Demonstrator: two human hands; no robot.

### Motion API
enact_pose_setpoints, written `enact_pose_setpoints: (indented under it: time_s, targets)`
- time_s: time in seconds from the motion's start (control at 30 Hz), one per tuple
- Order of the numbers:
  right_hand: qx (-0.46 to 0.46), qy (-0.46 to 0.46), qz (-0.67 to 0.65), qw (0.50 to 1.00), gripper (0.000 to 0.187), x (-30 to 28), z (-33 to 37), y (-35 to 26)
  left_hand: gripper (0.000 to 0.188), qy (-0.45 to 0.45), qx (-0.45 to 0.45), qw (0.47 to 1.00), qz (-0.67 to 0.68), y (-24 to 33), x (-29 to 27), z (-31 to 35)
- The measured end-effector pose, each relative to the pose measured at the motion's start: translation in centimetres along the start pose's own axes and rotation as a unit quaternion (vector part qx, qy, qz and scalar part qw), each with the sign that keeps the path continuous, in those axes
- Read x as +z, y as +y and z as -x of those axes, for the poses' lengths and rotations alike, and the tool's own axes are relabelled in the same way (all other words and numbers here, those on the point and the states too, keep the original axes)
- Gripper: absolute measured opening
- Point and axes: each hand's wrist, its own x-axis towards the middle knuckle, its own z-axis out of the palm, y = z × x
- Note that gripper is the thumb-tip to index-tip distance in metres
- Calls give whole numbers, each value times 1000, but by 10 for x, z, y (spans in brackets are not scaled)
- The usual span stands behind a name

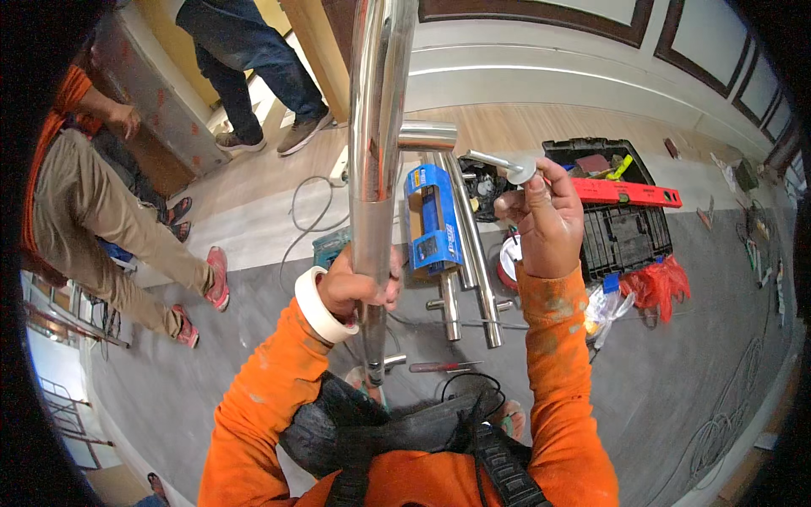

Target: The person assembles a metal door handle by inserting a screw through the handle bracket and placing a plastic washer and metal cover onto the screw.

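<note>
Item: polished tubular pull handle (376, 127), standing near-upright in the upper centre, mirror-bright, with a short cylindrical side post; the left hand (359, 283) is gripping its lower length. Item: slim metal bolt (490, 159) with round pale disc (523, 172), right of centre; the right hand (549, 220) is pinching it, threading hard to make out. Step, as judged: handle and bolt are being readied together; the next move seems to be calling for a steady left grip and careful alignment. Also: cream tape roll (316, 308) ringing the left wrist; blue cardboard carton (445, 221), centre; red spirit level (650, 194), right.
</note>
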Motion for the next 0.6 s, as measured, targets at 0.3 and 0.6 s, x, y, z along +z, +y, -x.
enact_pose_setpoints:
  time_s: [0.3,0.6]
  targets:
    - [-37,-48,56,997,25,18,-9,-5,32,-31,-34,998,44,6,-5,7]
    - [-50,-66,169,982,24,22,-9,-21,33,-89,-24,993,71,4,-16,3]
